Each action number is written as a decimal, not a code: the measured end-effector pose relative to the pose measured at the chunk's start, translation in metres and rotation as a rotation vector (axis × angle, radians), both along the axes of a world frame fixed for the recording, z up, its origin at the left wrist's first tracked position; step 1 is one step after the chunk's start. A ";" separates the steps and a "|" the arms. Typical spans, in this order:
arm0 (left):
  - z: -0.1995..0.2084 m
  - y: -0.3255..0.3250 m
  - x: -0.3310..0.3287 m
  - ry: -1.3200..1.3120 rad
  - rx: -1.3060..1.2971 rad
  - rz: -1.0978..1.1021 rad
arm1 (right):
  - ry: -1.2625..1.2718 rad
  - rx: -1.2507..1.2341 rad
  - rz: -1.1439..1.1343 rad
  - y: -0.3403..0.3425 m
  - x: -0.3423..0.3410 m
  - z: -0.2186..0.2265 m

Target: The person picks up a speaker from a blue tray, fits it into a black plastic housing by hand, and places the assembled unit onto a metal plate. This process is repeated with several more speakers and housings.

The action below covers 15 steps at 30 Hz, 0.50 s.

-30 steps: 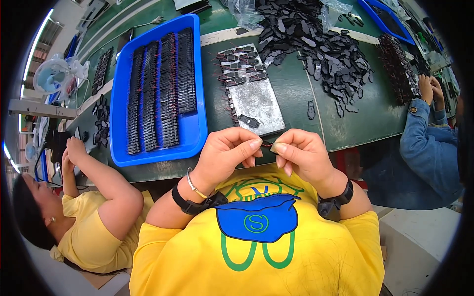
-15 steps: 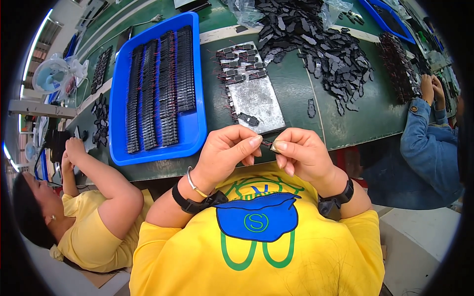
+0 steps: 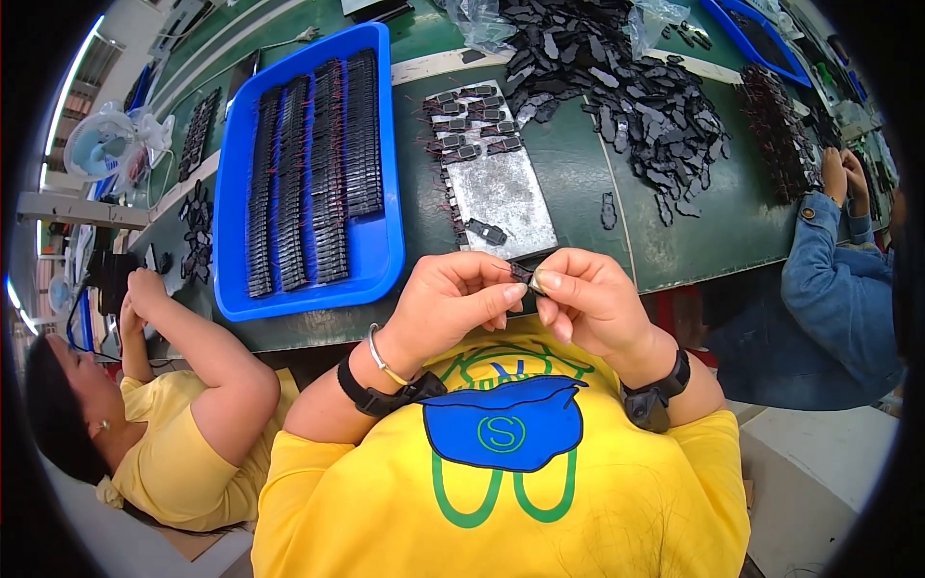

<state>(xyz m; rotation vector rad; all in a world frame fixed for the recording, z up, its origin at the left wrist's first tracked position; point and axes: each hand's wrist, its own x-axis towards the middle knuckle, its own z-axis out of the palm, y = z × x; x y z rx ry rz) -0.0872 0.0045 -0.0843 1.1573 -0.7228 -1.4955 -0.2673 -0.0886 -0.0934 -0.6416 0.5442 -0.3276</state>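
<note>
In front of my chest, at the table's near edge, my left hand and my right hand nearly meet. Between their fingertips is a small black plastic part with thin red wires, mostly covered by the fingers. Both hands pinch it, thumbs on top. Just beyond them lies a grey metal plate. One loose black part rests on its near end, and several black wired parts sit in two columns at its far end.
To the left, a blue tray holds rows of black wired parts. A heap of flat black pieces spreads at the far right, one piece lying apart. Co-workers sit on both sides, a bare arm left and a denim sleeve right.
My left fingers have shifted slightly right and closed in on the right hand's fingertips. More of the black part and its red wires now shows between them. The plate and tray have stayed put.
</note>
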 end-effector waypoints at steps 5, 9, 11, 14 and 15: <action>0.001 -0.001 0.000 0.017 0.036 -0.004 | 0.008 -0.125 -0.027 0.002 0.000 0.002; 0.001 0.000 0.000 0.039 0.046 -0.003 | 0.026 -0.208 -0.034 0.003 -0.001 0.001; 0.001 0.000 0.000 0.043 0.046 -0.003 | 0.054 -0.290 -0.031 0.004 -0.002 0.001; 0.001 0.001 0.000 0.044 0.043 0.003 | 0.078 -0.354 -0.013 0.003 -0.002 0.003; 0.001 0.001 0.000 0.044 0.044 0.003 | 0.089 -0.386 -0.003 0.003 -0.003 0.004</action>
